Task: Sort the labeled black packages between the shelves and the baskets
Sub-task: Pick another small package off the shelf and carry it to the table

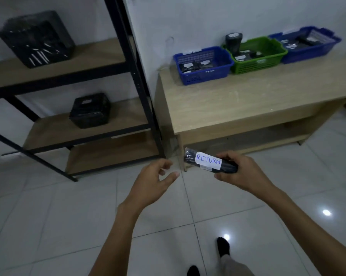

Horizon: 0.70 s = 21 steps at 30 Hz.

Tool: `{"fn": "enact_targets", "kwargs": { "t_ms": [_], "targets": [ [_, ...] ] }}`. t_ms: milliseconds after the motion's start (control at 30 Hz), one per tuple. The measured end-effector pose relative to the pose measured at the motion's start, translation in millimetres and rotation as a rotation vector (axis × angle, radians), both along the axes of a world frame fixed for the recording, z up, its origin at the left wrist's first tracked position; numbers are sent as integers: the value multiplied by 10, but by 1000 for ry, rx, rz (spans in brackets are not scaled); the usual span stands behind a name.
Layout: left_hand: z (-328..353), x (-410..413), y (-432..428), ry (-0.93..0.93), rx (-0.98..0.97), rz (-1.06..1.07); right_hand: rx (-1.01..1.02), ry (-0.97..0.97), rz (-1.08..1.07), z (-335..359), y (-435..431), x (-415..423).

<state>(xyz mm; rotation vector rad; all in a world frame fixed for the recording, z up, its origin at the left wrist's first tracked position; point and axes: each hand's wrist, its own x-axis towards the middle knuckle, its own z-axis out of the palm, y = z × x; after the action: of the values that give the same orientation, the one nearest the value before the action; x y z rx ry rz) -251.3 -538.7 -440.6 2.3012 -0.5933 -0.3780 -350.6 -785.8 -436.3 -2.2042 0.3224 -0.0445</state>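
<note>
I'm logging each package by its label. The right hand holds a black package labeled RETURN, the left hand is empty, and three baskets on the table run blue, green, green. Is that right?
One thing is off: the baskets run blue, green, blue, as the head view shows. The rest stands: the right hand holds the RETURN package, and the left hand is empty.

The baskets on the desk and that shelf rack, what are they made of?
Baskets: the blue basket, green basket and far blue basket look like moulded plastic, with slotted walls and bright, even colour. Rack: black frame looks like painted metal; its boards show pale wood grain, possibly laminate.
</note>
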Motion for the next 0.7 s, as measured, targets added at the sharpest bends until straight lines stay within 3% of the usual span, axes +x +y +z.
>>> {"fn": "enact_targets", "kwargs": {
  "t_ms": [267,700],
  "targets": [
    [72,-305,-989,-31,22,-86,-31,-6,-109,-52,-1064,-571],
    [148,-559,-3682,21,-48,-82,-156,16,-98,140,-3586,-919]
  ]
}}
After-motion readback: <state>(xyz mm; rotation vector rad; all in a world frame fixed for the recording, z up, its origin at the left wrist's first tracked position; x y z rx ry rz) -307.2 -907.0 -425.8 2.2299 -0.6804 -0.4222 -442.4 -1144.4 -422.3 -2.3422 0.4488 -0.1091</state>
